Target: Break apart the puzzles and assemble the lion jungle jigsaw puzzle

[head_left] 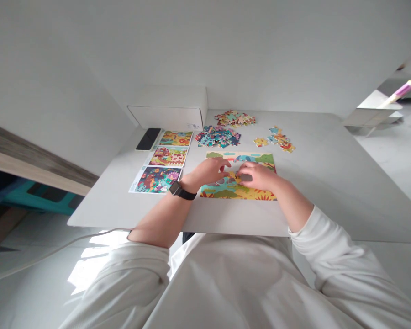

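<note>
The puzzle (222,194) lies flat on the table (345,183) close to the near edge, about midway along it, probably so that both hands can work over it without stretching. The left hand (214,169) hangs over its left half and the right hand (258,176) over its right half. On each, the fingers are curved and moderately apart, with a gap between thumb and forefinger and nothing visible in it; whether the tips touch the board is hard to tell from this angle.

Toward the left edge, three picture cards (167,156) lie face up in a column, seemingly to be looked at. One phone (148,139) rests beside the top card, and one white box (167,116) stands at the far left corner, out of the way.

Two heaps of pieces lie beyond the puzzle: a blue-purple heap (217,137) and, by the far edge, a red-cream heap (234,119), apparently kept apart by colour. One small scatter of yellow-orange pieces (281,139) sits to their right; its colours suit the puzzle, which would explain its own spot. The overlapping pieces cannot be counted singly.
</note>
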`<action>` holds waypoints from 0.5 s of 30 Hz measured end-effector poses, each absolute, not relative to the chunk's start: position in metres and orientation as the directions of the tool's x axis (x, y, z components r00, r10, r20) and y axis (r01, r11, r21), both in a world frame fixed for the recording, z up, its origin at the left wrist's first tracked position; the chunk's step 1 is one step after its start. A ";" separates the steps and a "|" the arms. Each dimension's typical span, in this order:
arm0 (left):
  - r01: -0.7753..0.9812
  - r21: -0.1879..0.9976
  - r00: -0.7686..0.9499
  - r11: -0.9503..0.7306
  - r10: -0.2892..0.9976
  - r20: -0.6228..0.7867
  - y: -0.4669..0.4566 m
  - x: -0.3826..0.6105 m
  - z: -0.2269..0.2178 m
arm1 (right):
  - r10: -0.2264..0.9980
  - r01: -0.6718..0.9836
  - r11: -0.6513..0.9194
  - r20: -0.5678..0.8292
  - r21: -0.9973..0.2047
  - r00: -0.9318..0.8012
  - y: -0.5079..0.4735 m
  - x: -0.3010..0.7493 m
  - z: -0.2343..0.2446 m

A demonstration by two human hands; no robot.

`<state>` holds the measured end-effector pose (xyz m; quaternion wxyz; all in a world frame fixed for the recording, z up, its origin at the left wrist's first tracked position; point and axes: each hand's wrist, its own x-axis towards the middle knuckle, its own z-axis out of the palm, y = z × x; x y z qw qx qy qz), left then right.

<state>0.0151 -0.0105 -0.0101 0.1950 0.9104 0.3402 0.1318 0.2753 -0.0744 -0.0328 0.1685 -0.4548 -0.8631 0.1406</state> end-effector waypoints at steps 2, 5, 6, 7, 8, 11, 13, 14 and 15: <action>0.576 0.439 0.738 -0.690 0.669 0.085 -0.013 0.017 -0.009 | 0.827 0.740 0.556 0.162 -0.379 -0.538 -0.074 0.274 -0.033; 0.592 0.426 0.732 -0.684 0.677 0.069 -0.013 0.017 -0.009 | 0.825 0.748 0.559 0.153 -0.359 -0.544 -0.074 0.273 -0.032; 0.597 0.420 0.730 -0.683 0.680 0.068 -0.013 0.017 -0.009 | 0.827 0.750 0.557 0.149 -0.356 -0.543 -0.074 0.273 -0.032; 0.600 0.413 0.730 -0.685 0.680 0.066 -0.012 0.016 -0.010 | 0.828 0.753 0.554 0.146 -0.355 -0.541 -0.074 0.273 -0.032; 0.601 0.406 0.733 -0.689 0.678 0.065 -0.011 0.016 -0.012 | 0.830 0.755 0.552 0.146 -0.353 -0.538 -0.074 0.273 -0.032; 0.591 0.387 0.751 -0.708 0.658 0.056 -0.009 0.015 -0.016 | 0.832 0.758 0.550 0.154 -0.351 -0.533 -0.074 0.272 -0.033; 0.574 0.382 0.768 -0.725 0.638 0.056 -0.008 0.014 -0.018 | 0.831 0.756 0.552 0.158 -0.351 -0.533 -0.074 0.272 -0.033; 0.567 0.381 0.774 -0.730 0.631 0.059 -0.008 0.014 -0.019 | 0.831 0.756 0.553 0.158 -0.351 -0.534 -0.074 0.272 -0.033; 0.561 0.382 0.777 -0.734 0.626 0.062 -0.008 0.014 -0.020 | 0.831 0.756 0.552 0.157 -0.350 -0.534 -0.074 0.272 -0.033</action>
